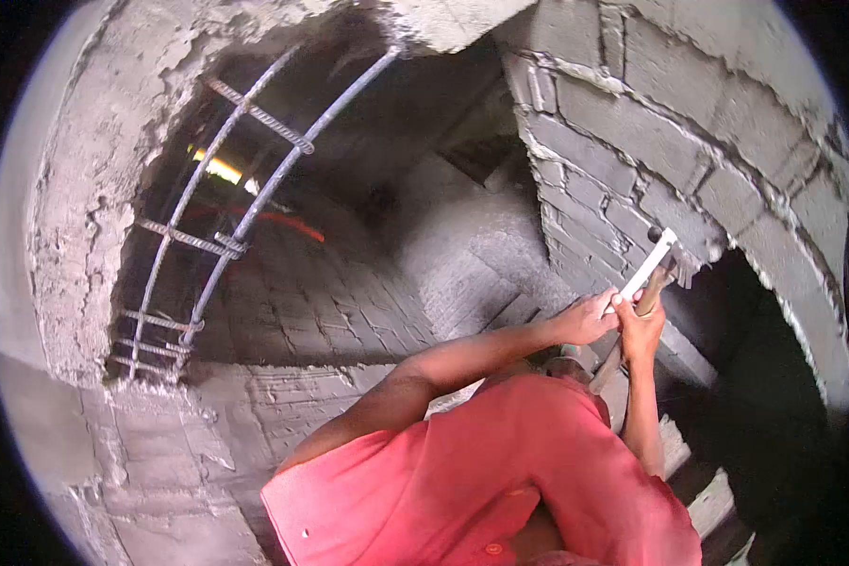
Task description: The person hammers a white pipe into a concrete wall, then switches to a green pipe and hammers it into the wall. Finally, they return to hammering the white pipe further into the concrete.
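My left hand is closed at the lower end of a narrow white bar, which slants up to the brick wall. Close beside it, my right hand wraps round the wooden handle of a tool. The tool's head is near the bar's upper end, partly hidden and hard to make out. A small dark hole shows in the wall by the bar's tip. Both forearms reach up from red sleeves.
Bare steel rebar crosses an opening on the left with rough concrete edges. A dark arched gap lies right of my hands. Brickwork spreads below the opening, and an orange-red strip shows behind the bars.
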### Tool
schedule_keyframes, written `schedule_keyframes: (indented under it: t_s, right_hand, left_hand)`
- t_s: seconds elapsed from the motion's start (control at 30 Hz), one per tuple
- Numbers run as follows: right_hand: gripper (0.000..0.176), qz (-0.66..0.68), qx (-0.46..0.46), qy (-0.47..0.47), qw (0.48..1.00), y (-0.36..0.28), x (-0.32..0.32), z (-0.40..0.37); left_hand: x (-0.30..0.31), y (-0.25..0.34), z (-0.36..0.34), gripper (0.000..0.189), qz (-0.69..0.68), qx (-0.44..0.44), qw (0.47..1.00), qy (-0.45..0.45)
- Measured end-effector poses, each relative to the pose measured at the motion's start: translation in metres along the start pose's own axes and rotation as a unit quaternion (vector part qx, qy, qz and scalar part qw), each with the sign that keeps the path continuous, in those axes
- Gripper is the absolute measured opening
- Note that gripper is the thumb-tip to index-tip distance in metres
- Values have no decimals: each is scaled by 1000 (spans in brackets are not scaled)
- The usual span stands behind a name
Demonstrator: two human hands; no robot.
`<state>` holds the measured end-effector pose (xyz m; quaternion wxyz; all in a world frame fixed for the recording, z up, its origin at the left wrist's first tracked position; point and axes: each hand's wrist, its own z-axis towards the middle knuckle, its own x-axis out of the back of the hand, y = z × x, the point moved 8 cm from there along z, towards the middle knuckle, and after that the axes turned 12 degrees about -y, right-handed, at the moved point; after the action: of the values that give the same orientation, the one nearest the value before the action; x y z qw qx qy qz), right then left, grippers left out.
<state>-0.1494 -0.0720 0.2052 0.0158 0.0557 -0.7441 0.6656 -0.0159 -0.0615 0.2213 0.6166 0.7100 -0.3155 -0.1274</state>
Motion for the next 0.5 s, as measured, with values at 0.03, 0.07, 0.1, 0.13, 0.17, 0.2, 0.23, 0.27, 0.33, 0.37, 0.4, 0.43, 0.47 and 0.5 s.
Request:
schedule_keyframes:
  t_s: [0.03,0.07,0.1,0.13,0.17,0.2,0.23,0.27,0.33,0.37,0.4,0.43,0.47,0.5]
  right_hand:
    - [33,53,-23,8,998,8,3,-9]
    - [29,42,-1,41,998,17,11,-17]
    - [29,44,-8,58,997,28,21,-25]
    - [28,35,-14,67,997,37,31,-36]
    - [28,24,-20,72,997,44,37,-48]
    - [27,47,-66,78,994,38,43,-63]
    - [25,71,-54,92,992,41,51,-72]
    - [24,72,-66,105,990,42,61,-82]
    - [21,81,-84,144,983,48,87,-102]
    - [29,95,-98,118,984,67,99,-109]
    - [41,-92,-156,137,974,74,127,-124]
    - [47,-80,-161,184,966,86,143,-145]
    - [53,-191,-180,214,941,97,166,-162]
    - [55,-191,-151,253,936,134,181,-180]
  left_hand:
    - [-12,-14,0,24,2,0,1000,-15]
    - [-24,-30,0,25,58,-44,997,-9]
    - [-36,-41,-4,27,112,-91,990,-4]
    - [-49,-41,-11,30,77,-98,991,-40]
    - [-61,-42,-19,30,71,-98,991,-51]
    - [-72,-34,-27,29,34,-53,990,-123]
    - [-85,-35,-37,28,-2,-5,981,-192]
    - [-86,-28,-41,25,61,-121,978,-158]
    - [-70,-11,-56,23,157,-86,976,-121]
    - [-55,32,-73,19,339,-225,909,-88]
    - [-35,2,-68,7,530,-84,837,-102]
    - [20,120,-101,13,486,-150,852,129]
    - [46,147,-113,13,626,-89,744,215]
    - [79,176,-136,16,652,-123,657,358]
